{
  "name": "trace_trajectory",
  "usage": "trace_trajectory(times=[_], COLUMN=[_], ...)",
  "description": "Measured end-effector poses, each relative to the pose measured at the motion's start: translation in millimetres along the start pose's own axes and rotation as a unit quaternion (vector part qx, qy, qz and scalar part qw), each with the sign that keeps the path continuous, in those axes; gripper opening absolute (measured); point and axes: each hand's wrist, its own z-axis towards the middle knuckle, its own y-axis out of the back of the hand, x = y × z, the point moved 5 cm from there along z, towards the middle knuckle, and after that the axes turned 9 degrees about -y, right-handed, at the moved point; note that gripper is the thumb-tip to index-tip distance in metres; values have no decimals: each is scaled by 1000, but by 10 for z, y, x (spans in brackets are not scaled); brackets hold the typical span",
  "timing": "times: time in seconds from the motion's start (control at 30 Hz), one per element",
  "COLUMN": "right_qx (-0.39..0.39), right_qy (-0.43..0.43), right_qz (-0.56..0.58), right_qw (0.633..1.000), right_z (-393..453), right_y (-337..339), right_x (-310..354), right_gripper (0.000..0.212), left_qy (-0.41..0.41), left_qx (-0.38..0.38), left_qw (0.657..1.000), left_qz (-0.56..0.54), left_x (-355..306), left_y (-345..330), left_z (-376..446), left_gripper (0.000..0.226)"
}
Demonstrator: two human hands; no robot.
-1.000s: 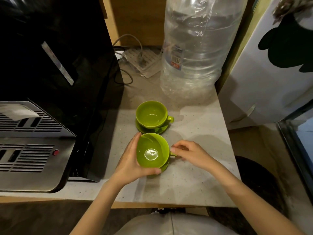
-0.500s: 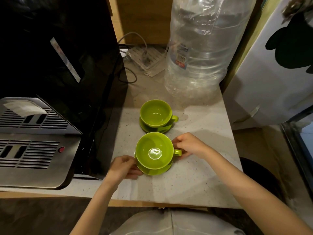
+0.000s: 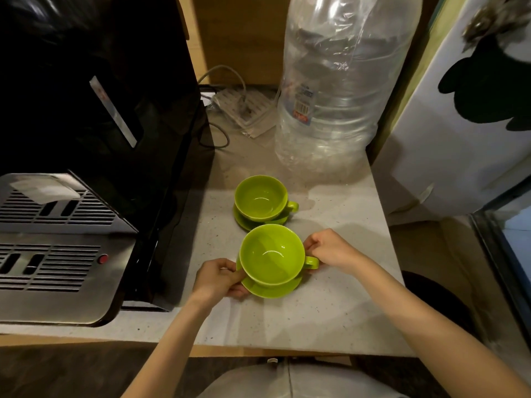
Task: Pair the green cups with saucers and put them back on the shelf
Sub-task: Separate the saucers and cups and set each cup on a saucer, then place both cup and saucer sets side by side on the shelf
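Observation:
Two green cups sit on green saucers on the speckled counter [image 3: 339,305]. The near cup [image 3: 271,254] stands upright on its saucer [image 3: 273,290], handle pointing right. My left hand [image 3: 219,278] grips the saucer's left rim. My right hand [image 3: 330,251] pinches the saucer's right edge just behind the cup's handle. The far cup [image 3: 260,196] rests on its own saucer [image 3: 244,221] just behind, untouched, handle also to the right.
A black and steel coffee machine [image 3: 86,168] fills the left side. A large clear water bottle [image 3: 339,90] stands behind the cups. A power strip with cables [image 3: 244,107] lies at the back. A white appliance [image 3: 459,133] borders the right.
My left hand slid from around the near cup's side down to the saucer's left rim. My right hand closed in on the saucer's right edge by the handle. The cup now sits level.

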Motion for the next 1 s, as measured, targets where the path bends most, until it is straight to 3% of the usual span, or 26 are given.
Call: trace_trajectory(times=[0.27, 0.57, 0.73, 1.0], right_qx=[-39, -80, -124, -158], right_qy=[49, 173, 246, 350], right_qz=[119, 176, 240, 305], right_qw=[991, 966, 931, 872], right_z=[-381, -1040, -1462, -2102], right_y=[558, 1316, 1692, 2199], right_x=[197, 818, 1202, 1951], right_gripper=[20, 15, 24, 18], left_qy=[-98, -199, -239, -310], left_qx=[59, 73, 91, 94], left_qw=[993, 975, 962, 936], left_qz=[-12, -73, -100, -138], left_x=[-737, -2023, -2661, -3719], left_y=[-177, -284, -301, -155], left_z=[64, -28, -108, -381], left_gripper=[2, 7, 8, 11])
